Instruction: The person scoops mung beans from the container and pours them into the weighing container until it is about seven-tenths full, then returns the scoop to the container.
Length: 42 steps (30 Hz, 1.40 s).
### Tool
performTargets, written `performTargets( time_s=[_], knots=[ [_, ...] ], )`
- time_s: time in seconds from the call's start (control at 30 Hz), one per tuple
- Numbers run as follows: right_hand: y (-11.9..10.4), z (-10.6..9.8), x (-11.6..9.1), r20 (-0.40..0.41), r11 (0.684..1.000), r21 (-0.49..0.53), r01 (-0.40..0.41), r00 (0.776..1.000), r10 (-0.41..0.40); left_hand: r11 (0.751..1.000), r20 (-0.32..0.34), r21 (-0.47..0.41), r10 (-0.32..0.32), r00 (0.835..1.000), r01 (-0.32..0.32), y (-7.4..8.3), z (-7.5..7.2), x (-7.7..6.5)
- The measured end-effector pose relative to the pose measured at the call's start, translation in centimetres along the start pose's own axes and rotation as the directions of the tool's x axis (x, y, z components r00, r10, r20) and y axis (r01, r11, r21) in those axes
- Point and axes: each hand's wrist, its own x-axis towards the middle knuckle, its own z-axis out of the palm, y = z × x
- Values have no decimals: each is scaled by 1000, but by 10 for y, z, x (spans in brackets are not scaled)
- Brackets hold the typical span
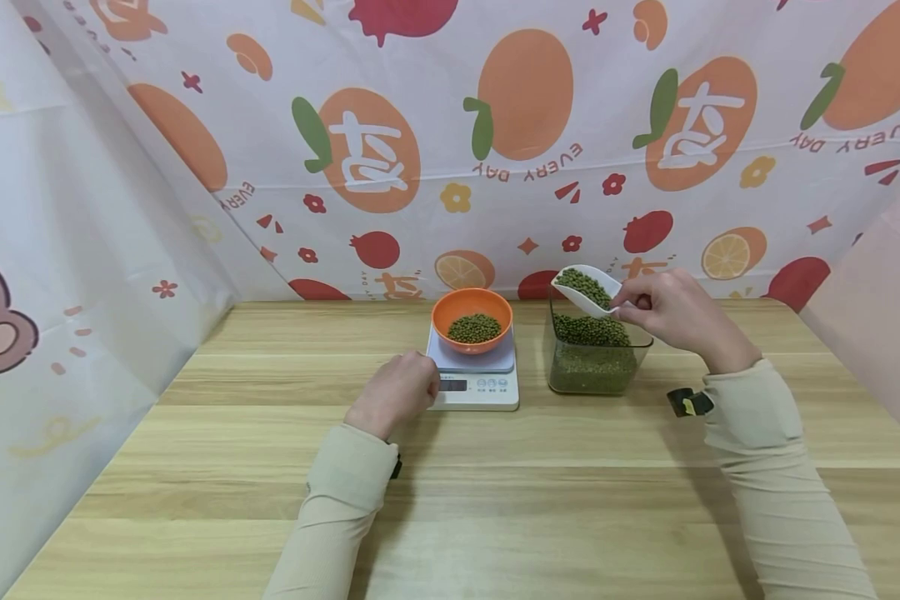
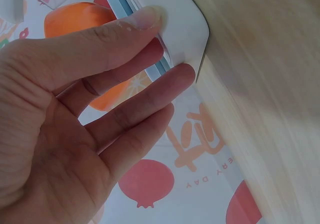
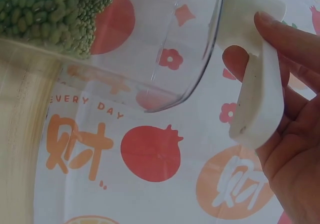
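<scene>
My right hand (image 1: 671,312) pinches the handle of a white scoop (image 3: 260,99) between thumb and fingers. Green mung beans (image 1: 583,288) fill the scoop's bowl, held tilted above a clear container (image 1: 592,379) of more mung beans. At the left, my left hand (image 1: 397,390) is at the near left edge of a white kitchen scale (image 1: 487,404). Its thumb and loosely extended fingers (image 2: 145,99) lie against the scale's corner in the left wrist view. On the scale's platform rests an orange bowl (image 1: 438,315) with mung beans covering its bottom.
Everything stands on a light wooden table (image 1: 525,500), with the scale left of the container. A printed fruit cloth (image 1: 435,167) hangs right behind the table's far edge, and another pale cloth (image 1: 120,250) hangs along the left side.
</scene>
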Motion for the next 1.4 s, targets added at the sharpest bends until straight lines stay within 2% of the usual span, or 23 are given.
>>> performTargets(
  time_s=[0.27, 1.07, 1.4],
  knots=[
    [-6, -1, 6, 9, 1000, 1, -8, 1000, 8, 1000, 8, 2, -2, 1000, 2, -1, 1, 1],
    [-18, 4, 23, 20, 998, 35, 49, 999, -50, 1000, 20, -2, -31, 999, 31, 1, 0, 0],
    [-23, 6, 29, 35, 999, 41, 32, 999, -33, 999, 29, -15, -40, 999, 41, 1, -2, -1]
  ],
)
